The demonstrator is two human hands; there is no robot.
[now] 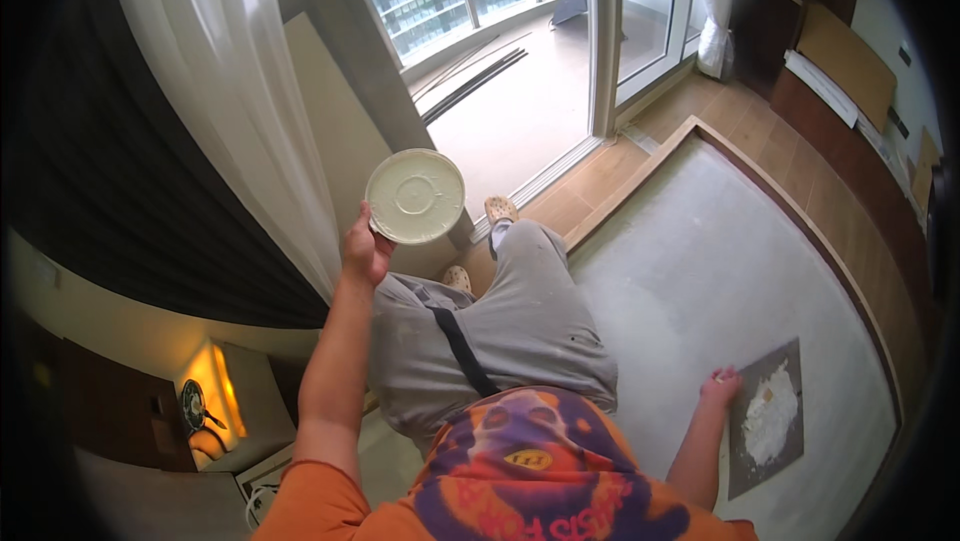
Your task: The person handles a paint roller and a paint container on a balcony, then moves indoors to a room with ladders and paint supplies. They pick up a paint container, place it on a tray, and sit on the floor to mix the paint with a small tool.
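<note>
My left hand [366,249] is raised in front of my legs, its fingers and thumb closed on the rim of a round pale lid [415,197]. Ridged rings mark the lid's face, and whitish smears cling near its edge. Low at my right side, my right hand [720,386] has its fingers curled in at the left edge of a dark rectangular board [740,476]. White crumbly material [770,421] is heaped on that board, with a small tan piece on it. Whether the right fingers hold anything is too small to tell.
I sit on a grey platform [660,291] with a raised wooden rim [840,256]. Ahead, a sliding door opens to a balcony [520,96] with dark strips on its floor. Curtains [225,71] hang at left, near a lit niche [215,391]. Cardboard [845,66] leans at far right.
</note>
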